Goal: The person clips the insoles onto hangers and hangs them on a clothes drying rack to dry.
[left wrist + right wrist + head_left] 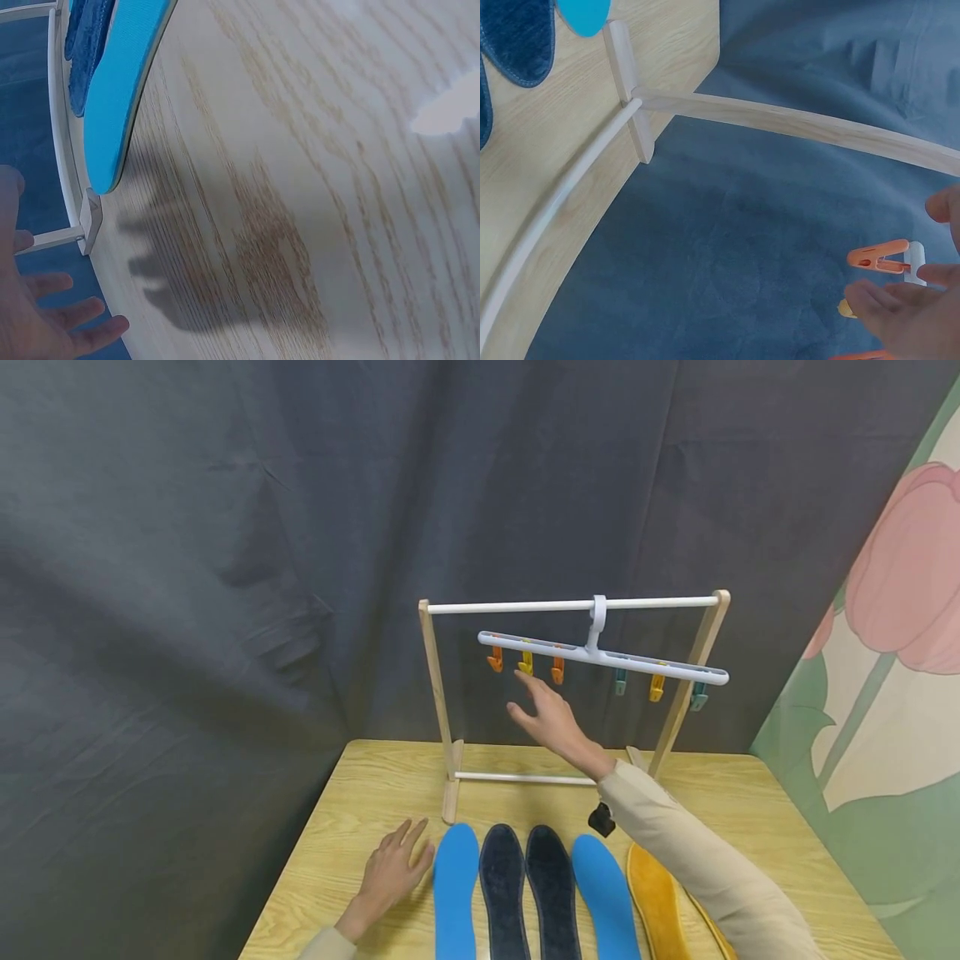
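Note:
My right hand [552, 717] is raised in front of the hanger [555, 649], its fingers extended near a yellow clip [526, 665]. In the right wrist view an orange clip [877, 256] hangs beside the fingers, and part of the yellow one shows behind them; contact is unclear. My left hand [390, 868] hovers over the table with fingers spread, just left of a blue insole [456, 889]. It holds nothing. To the right lie two dark insoles [502, 885], another blue insole [603, 893] and yellow insoles [654, 902], partly covered by the right sleeve.
The hanger hooks over the white top bar [510, 607] of a wooden rack [437, 685] at the table's back. More clips, orange, yellow and teal [699, 697], hang along it. A dark curtain [225, 568] stands behind; a flowered panel [885, 710] is at the right.

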The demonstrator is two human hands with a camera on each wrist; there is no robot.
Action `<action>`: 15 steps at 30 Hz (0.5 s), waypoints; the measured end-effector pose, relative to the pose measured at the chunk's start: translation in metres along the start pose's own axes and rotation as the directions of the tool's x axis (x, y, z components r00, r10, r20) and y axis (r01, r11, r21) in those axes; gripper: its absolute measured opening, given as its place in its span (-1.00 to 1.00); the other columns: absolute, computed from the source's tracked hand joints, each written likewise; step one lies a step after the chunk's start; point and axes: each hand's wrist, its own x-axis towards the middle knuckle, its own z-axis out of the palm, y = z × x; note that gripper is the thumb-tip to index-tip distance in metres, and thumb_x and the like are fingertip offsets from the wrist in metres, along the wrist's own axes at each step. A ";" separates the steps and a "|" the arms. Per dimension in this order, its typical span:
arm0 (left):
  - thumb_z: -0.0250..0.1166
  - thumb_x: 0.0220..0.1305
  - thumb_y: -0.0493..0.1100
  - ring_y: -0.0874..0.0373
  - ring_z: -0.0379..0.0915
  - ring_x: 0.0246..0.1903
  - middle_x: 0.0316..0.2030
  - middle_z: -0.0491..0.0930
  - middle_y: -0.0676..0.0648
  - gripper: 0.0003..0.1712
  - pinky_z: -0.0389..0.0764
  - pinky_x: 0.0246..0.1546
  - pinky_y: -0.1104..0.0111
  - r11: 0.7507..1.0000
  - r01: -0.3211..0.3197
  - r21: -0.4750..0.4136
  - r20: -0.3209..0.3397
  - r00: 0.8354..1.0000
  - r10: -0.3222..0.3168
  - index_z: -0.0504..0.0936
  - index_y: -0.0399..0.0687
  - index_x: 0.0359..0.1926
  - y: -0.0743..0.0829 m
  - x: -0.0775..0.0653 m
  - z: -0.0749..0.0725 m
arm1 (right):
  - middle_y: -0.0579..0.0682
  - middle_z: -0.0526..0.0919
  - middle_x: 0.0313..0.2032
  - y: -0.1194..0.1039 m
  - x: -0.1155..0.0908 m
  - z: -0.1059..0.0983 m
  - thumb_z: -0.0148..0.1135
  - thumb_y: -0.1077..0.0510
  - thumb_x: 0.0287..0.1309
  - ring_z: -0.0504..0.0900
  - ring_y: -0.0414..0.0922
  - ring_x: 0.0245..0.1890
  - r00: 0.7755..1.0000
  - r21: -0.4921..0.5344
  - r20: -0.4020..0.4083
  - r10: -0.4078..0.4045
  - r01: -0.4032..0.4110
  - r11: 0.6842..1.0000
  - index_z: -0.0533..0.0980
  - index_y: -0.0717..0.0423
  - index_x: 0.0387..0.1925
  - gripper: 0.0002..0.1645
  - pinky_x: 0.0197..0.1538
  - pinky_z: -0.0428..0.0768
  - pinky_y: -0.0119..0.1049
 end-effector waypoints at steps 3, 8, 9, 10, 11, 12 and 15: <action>0.06 0.21 0.14 -0.24 0.34 -0.04 0.10 0.35 -0.22 -0.45 0.45 -0.32 -0.10 1.000 -0.007 0.004 0.015 1.000 0.007 0.33 0.12 0.20 0.000 0.000 0.001 | 0.09 0.30 0.16 -0.001 0.004 0.001 0.10 -0.04 0.13 0.42 0.00 0.00 1.000 0.014 0.006 0.014 -0.015 1.000 0.11 -0.04 0.29 -0.28 -0.12 0.45 -0.01; 0.08 0.20 0.11 -0.23 0.35 -0.06 0.05 0.38 -0.21 -0.47 0.45 -0.29 -0.09 1.000 -0.013 -0.007 0.034 0.999 0.013 0.37 0.07 0.17 0.002 -0.001 0.002 | 0.09 0.29 0.18 -0.002 0.011 0.004 0.11 -0.04 0.11 0.42 0.04 0.02 0.999 0.039 0.025 0.034 -0.035 0.999 0.10 -0.04 0.29 -0.27 -0.09 0.44 -0.01; 0.09 0.20 0.11 -0.23 0.35 -0.07 0.05 0.39 -0.21 -0.47 0.45 -0.29 -0.09 1.000 -0.018 -0.005 0.039 0.999 0.018 0.37 0.07 0.17 0.002 -0.002 0.002 | 0.09 0.27 0.19 -0.002 0.013 0.005 0.12 -0.04 0.11 0.42 0.04 0.02 0.999 0.040 0.025 0.036 -0.037 0.999 0.10 -0.04 0.29 -0.27 -0.08 0.44 -0.01; 0.08 0.20 0.10 -0.24 0.35 -0.07 0.04 0.39 -0.21 -0.47 0.44 -0.29 -0.09 1.000 -0.024 -0.003 0.047 0.999 0.024 0.37 0.06 0.17 0.002 -0.002 0.002 | 0.08 0.27 0.19 -0.002 0.014 0.005 0.11 -0.05 0.11 0.42 0.04 0.02 0.999 0.038 0.026 0.037 -0.038 0.999 0.10 -0.04 0.29 -0.26 -0.08 0.44 -0.01; 0.08 0.20 0.10 -0.23 0.35 -0.08 0.04 0.39 -0.21 -0.47 0.44 -0.28 -0.08 1.000 -0.029 -0.002 0.053 0.998 0.029 0.37 0.06 0.17 0.002 -0.002 0.002 | 0.09 0.30 0.17 -0.002 0.015 0.006 0.12 -0.04 0.10 0.43 0.04 0.00 0.999 0.038 0.024 0.038 -0.039 0.999 0.10 -0.04 0.29 -0.26 -0.10 0.45 -0.01; 0.08 0.21 0.11 -0.23 0.36 -0.08 0.03 0.39 -0.21 -0.47 0.44 -0.28 -0.08 0.999 -0.033 -0.001 0.058 0.998 0.033 0.37 0.06 0.17 0.003 -0.002 0.002 | 0.09 0.31 0.15 -0.002 0.016 0.006 0.13 -0.04 0.10 0.44 0.03 -0.01 0.999 0.035 0.024 0.040 -0.041 0.999 0.09 -0.04 0.29 -0.25 -0.11 0.45 -0.02; 0.06 0.22 0.12 -0.21 0.37 -0.09 0.03 0.40 -0.19 -0.47 0.45 -0.27 -0.06 0.999 -0.038 0.008 0.076 0.996 0.038 0.36 0.07 0.17 0.002 -0.004 0.004 | 0.10 0.41 0.03 -0.001 0.020 0.008 0.12 -0.05 0.10 0.47 -0.01 -0.10 0.999 0.031 0.027 0.040 -0.041 0.999 0.07 -0.03 0.30 -0.24 -0.20 0.48 -0.07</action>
